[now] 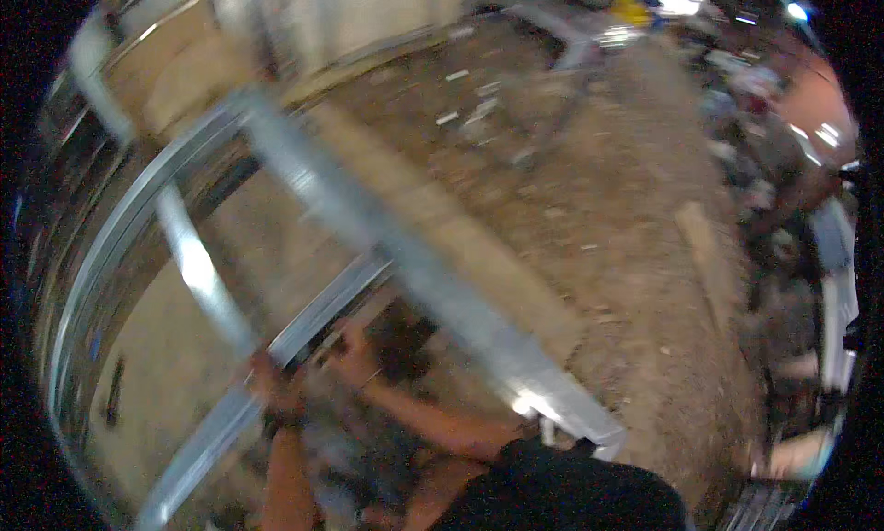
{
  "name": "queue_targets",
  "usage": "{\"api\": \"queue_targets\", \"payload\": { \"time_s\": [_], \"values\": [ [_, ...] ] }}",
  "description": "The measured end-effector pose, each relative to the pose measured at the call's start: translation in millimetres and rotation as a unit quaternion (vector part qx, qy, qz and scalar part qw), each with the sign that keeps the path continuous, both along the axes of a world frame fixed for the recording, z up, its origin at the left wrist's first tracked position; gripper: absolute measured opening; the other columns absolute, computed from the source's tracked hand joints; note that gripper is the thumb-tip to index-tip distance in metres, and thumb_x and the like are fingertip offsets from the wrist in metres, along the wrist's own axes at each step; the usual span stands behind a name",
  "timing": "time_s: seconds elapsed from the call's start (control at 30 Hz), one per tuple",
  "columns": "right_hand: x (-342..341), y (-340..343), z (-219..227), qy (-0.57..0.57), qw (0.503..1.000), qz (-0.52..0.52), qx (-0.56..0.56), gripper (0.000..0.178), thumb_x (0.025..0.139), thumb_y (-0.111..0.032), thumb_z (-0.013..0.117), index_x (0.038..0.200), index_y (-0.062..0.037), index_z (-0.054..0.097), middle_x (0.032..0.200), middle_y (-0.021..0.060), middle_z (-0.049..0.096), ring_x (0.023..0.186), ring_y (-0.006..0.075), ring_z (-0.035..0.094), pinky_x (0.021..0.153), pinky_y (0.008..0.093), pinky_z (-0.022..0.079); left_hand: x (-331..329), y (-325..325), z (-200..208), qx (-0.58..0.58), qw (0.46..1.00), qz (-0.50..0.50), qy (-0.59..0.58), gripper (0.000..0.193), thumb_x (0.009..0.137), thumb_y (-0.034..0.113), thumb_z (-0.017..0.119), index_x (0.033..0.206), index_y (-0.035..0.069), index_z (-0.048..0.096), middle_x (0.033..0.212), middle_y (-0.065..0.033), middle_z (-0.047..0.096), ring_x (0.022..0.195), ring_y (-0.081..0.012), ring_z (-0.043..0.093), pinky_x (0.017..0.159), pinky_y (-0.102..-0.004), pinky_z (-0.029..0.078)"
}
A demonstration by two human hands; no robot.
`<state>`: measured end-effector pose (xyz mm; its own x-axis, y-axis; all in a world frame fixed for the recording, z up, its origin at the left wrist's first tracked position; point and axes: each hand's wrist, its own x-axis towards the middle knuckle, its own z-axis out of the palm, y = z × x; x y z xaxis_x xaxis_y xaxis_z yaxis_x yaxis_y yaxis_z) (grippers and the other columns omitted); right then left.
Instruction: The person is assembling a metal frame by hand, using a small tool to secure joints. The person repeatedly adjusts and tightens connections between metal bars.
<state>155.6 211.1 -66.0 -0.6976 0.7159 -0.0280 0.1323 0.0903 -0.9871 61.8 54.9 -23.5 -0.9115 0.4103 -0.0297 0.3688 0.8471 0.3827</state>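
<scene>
A silvery metal frame (442, 301) slants in front of me, with a wide side bar and a curved-looking outer bar (78, 282). Across its middle runs a metal crossbar (204, 436). My left hand (274, 384) is closed around this crossbar. Just to its right, my right hand (353, 354) is at the crossbar's near side with bent fingers. Blur hides what those fingers hold, if anything. A narrow shiny metal strip (195, 264) meets the crossbar close to my left hand.
Brown dirt floor (635, 218) spreads to the right, with small pale scraps (479, 107) on it. A long tan board (470, 241) lies beside the frame. Mixed clutter (755, 163) lines the right side. A pale panel (359, 20) stands at the back.
</scene>
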Motion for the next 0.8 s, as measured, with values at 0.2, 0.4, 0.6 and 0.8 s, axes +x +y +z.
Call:
{"api": "queue_targets", "payload": {
  "time_s": [0.2, 0.4, 0.6, 0.8],
  "values": [
    [31, -8, -7, -0.101, 0.987, 0.056, -0.116, 0.038, 0.091, -0.016, 0.07, 0.125, -0.0084, 0.056, 0.096, 0.0066, 0.063, 0.09, 0.0181, 0.061, 0.076, 0.0366, 0.051, 49, 4, 43, -0.059, 0.995, 0.056, -0.062, 0.082, 0.076, 0.041, 0.08, 0.144, 0.01, 0.047, 0.141, -0.0156, 0.054, 0.136, -0.0375, 0.047, 0.124, -0.0608, 0.007],
    [11, -2, -19, -0.027, 0.998, 0.012, -0.047, 0.037, 0.087, -0.012, 0.075, 0.12, -0.0086, 0.058, 0.1, 0.0039, 0.062, 0.091, 0.0157, 0.06, 0.082, 0.0337, 0.052, 24, -1, 5, -0.078, 0.993, 0.063, 0.068, 0.094, 0.064, 0.047, 0.085, 0.144, 0.016, 0.048, 0.137, -0.014, 0.055, 0.134, -0.0384, 0.047, 0.121, -0.0662, 0.005],
    [15, 3, 8, -0.013, 1.0, 0.015, -0.02, 0.037, 0.088, -0.01, 0.07, 0.122, -0.0089, 0.058, 0.101, 0.004, 0.063, 0.095, 0.0152, 0.059, 0.085, 0.0346, 0.052, 24, 1, 20, -0.101, 0.992, 0.072, 0.026, 0.095, 0.063, 0.036, 0.089, 0.146, 0.019, 0.046, 0.141, -0.014, 0.054, 0.135, -0.0374, 0.046, 0.122, -0.0654, 0.005],
    [40, 43, 91, 0.044, 0.991, 0.127, -0.028, 0.04, 0.09, -0.012, 0.07, 0.128, -0.0106, 0.057, 0.098, 0.0039, 0.062, 0.089, 0.0147, 0.06, 0.084, 0.0339, 0.052, 16, -6, -3, -0.096, 0.992, 0.072, 0.04, 0.098, 0.064, 0.043, 0.09, 0.147, 0.016, 0.044, 0.141, -0.0161, 0.053, 0.135, -0.0384, 0.046, 0.122, -0.0642, 0.004]
  ]
}}
